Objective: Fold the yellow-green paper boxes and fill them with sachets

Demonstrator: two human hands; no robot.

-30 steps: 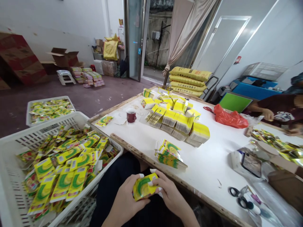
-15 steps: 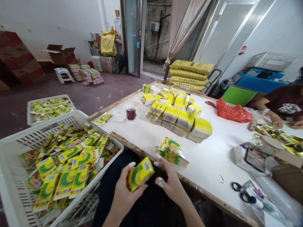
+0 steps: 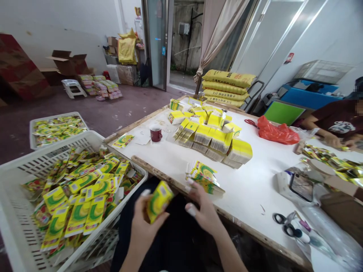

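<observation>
Above my lap, my left hand [image 3: 146, 215] grips a small yellow-and-green box [image 3: 159, 202], fingers on one side and thumb on the other. Empty, with its fingers apart, my right hand [image 3: 202, 209] hovers by the table edge. Its fingertips are close to a short stack of flat yellow-green cartons [image 3: 202, 173] standing on the white table [image 3: 159, 162]; whether they touch it I cannot tell. To my left, a white plastic crate [image 3: 14, 204] holds many yellow-green packs [image 3: 82, 211] lying in a loose heap.
Bundled flat cartons [image 3: 215, 136] stand in rows mid-table, near a dark red mug [image 3: 155, 133]. A red plastic bag [image 3: 276, 130], a phone [image 3: 301, 186] and tape rolls [image 3: 289, 229] lie to the right. Another person [image 3: 337, 124] sits at the far right. A second crate [image 3: 32, 132] stands behind the first.
My left hand has moved a little left with the box, away from my right hand, and the box is tilted more upright. My right hand has stayed near the carton stack.
</observation>
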